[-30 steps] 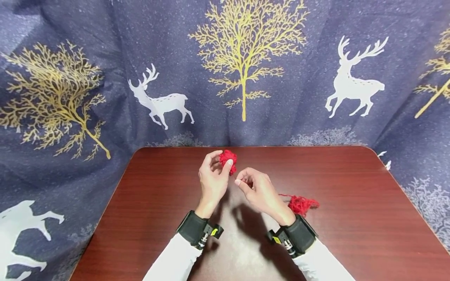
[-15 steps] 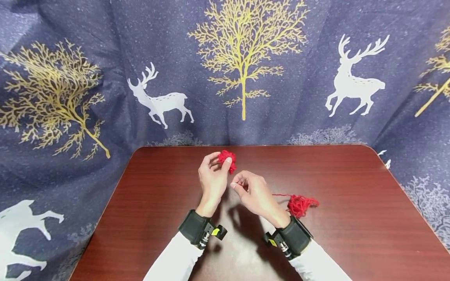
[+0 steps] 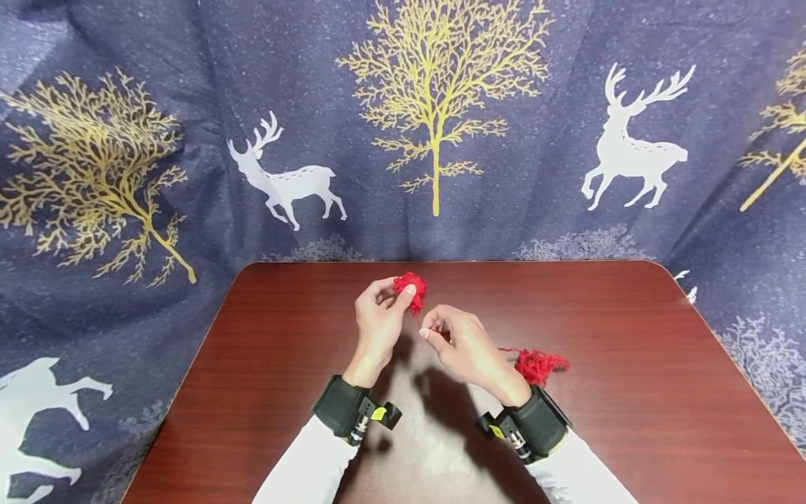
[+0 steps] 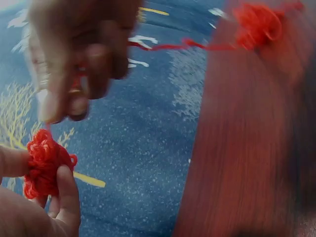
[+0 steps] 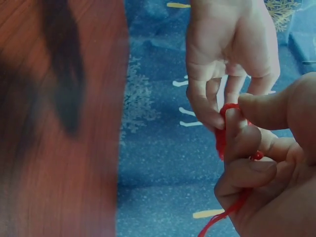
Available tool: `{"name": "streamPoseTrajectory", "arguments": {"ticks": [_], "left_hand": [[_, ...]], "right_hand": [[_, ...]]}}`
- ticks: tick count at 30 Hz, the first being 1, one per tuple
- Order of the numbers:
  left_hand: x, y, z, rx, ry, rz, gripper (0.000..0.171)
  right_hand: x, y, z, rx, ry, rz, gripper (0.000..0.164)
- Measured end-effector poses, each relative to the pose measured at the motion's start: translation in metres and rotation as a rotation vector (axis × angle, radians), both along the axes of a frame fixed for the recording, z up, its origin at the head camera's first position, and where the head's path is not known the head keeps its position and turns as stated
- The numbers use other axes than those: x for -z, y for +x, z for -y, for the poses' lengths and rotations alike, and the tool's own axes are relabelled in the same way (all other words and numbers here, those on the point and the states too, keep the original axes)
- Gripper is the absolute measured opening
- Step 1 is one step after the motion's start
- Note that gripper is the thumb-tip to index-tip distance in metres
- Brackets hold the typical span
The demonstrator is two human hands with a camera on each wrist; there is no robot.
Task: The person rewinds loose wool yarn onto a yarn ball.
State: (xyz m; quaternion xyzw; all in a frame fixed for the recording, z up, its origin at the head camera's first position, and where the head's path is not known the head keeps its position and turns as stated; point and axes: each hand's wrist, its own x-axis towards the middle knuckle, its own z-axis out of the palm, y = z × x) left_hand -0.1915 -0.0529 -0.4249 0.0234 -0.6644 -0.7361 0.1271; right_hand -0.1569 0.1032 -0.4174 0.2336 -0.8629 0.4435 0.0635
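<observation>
1. One red yarn ball (image 4: 44, 165) sits at the fingertips of the left hand (image 3: 380, 322), thumb across its near side. The hold looks light, which seems right: a squeeze would likely flatten the loops, while small finger turns could present a fresh side.
2. Between the ball and the right hand (image 3: 466, 346) runs a thin strand (image 3: 418, 320), pinched by that hand's thumb and fingertips. An even, gentle pull should serve best; slack would probably leave loose loops, and a hard tug might slip the ball from the left hand.
3. Past that pinch, the strand passes among the right hand's curled fingers. They can act as a soft brake, letting yarn slide smoothly.
4. Outward of the right hand, a loose tangle (image 3: 538, 367) lies on the table (image 3: 630, 392), joined to that hand by yarn. Snags may form there, so drawing without jerks is wise.
5. Behind each hand is a black wrist strap (image 3: 535, 423); the yarn is best routed clear of both.
</observation>
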Motion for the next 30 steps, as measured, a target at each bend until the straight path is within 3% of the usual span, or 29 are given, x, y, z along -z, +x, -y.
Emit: {"name": "streamPoseTrajectory", "arguments": {"ticks": [4,7,11,15,19,25,30], "left_hand": [[-0.003,-0.003,0.001,0.006,0.203,0.077,0.024],[-0.004,-0.003,0.001,-0.008,0.260,0.089,0.024],[0.000,-0.001,0.000,-0.049,0.114,0.056,0.028],[0.002,0.004,0.003,-0.061,-0.070,-0.035,0.029],[0.003,0.006,0.006,0.025,-0.155,-0.118,0.027],[0.004,0.009,0.009,0.153,-0.232,-0.131,0.028],[0.007,0.010,0.013,0.249,-0.244,-0.156,0.029]], "right_hand": [[0.003,0.002,0.001,0.035,0.009,0.018,0.014],[0.004,0.003,0.003,0.036,0.025,0.007,0.014],[0.002,0.003,0.004,0.026,0.003,-0.006,0.013],[-0.004,0.000,0.001,0.050,-0.049,-0.013,0.014],[-0.009,-0.004,-0.005,0.055,-0.051,-0.035,0.015],[-0.017,-0.008,-0.013,0.039,-0.018,-0.067,0.011],[-0.024,-0.012,-0.021,0.051,0.007,-0.125,0.012]]}}
